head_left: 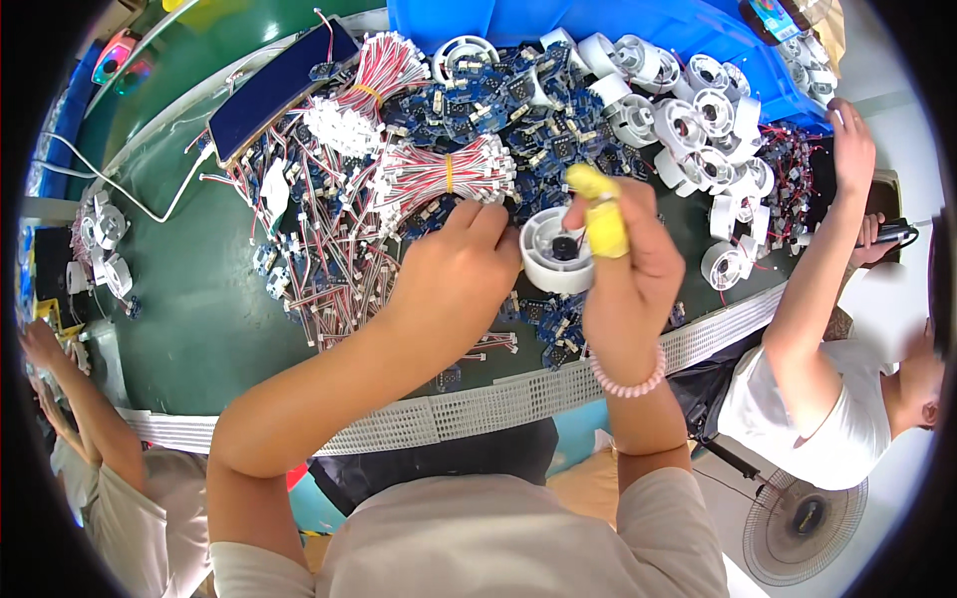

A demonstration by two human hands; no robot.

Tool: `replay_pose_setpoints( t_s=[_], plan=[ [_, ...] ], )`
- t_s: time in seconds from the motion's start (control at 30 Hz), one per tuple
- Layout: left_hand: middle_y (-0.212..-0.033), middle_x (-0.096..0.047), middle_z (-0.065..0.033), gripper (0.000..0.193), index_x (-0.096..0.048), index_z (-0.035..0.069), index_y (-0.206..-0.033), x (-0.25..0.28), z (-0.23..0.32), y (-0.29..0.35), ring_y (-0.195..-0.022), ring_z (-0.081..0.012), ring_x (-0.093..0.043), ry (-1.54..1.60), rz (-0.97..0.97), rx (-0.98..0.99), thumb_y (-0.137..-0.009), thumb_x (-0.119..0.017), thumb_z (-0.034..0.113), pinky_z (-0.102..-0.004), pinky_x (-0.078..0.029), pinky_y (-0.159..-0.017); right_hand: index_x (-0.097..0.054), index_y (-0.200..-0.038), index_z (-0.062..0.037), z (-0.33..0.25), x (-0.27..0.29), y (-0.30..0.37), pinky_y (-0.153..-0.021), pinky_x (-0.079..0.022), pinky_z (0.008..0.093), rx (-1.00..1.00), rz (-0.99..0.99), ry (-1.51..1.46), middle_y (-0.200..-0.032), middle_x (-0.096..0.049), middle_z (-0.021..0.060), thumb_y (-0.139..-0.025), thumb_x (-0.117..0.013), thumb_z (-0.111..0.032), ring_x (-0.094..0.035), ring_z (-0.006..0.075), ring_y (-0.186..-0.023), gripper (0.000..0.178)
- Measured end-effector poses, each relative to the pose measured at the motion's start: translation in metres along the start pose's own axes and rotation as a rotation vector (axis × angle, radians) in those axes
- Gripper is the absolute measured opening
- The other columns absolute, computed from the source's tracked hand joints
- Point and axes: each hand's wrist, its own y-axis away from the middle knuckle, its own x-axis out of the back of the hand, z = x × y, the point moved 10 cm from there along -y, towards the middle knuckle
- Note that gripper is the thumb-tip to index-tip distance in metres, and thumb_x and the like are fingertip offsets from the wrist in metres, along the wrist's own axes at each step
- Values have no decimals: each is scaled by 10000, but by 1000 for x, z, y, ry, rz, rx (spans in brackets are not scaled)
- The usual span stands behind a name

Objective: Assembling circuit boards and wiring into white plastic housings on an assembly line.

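My right hand (638,264) is closed on a white round plastic housing (551,277) with a black part in its middle, the thumb at its rim. Yellow wrapping (606,229) covers a finger of that hand. My left hand (457,267) is closed beside the housing, knuckles up; its fingertips are hidden, so what it pinches cannot be seen. Just beyond it lies a bundle of red-and-white connector wires (454,174) tied with a yellow band. Small blue circuit boards (558,135) are heaped behind the housing.
More white housings (703,130) pile up at the right, by a blue bin (618,25). Loose wires (349,289) spread left of my hands. A dark flat panel (284,90) lies at the back left. Co-workers sit on both sides; one person's hand (852,149) reaches in from the right.
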Motion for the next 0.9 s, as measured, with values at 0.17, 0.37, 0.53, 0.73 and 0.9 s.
replay_pose_setpoints(
  t_s=[0.17,0.37,0.53,0.73,0.9],
  plan=[
    [-838,-502,-105,255,-587,-21,-901,19,-9,17,-800,-248,-541,-83,-53,56,-653,-566,34,-317,-503,-619,-573,-989,27,29,-29,10,-719,-431,246,-278,-205,-193,-808,-590,65,-871,-494,2,-547,141,-777,145],
    [-870,-594,-121,310,-654,6,-893,61,-47,54,-726,-264,-603,182,303,259,-615,-581,-112,-314,-497,-631,-560,-1120,11,24,-50,13,-719,-448,241,-202,-335,5,-848,-676,76,-870,-536,-18,-586,120,-769,253],
    [-1005,-578,-102,235,-639,-27,-978,67,-85,97,-847,-153,-588,791,501,588,-762,-602,-111,-275,-492,-722,-583,-1038,-12,20,-59,18,-657,-463,243,-170,-364,-10,-808,-678,74,-812,-616,-5,-585,118,-727,228],
    [-962,-654,-88,191,-643,-17,-1007,40,-94,103,-855,-123,-604,1223,488,639,-821,-611,-47,-239,-472,-779,-667,-870,-30,-11,-88,18,-598,-411,238,-54,-383,48,-778,-605,49,-708,-712,-32,-513,149,-721,168],
    [-983,-621,-78,206,-608,-27,-1039,23,-97,104,-875,-128,-608,1347,448,681,-834,-595,-41,-251,-526,-742,-626,-961,-28,-4,-99,26,-645,-415,262,-33,-432,52,-822,-589,60,-772,-648,-51,-486,180,-805,192]
  ],
)
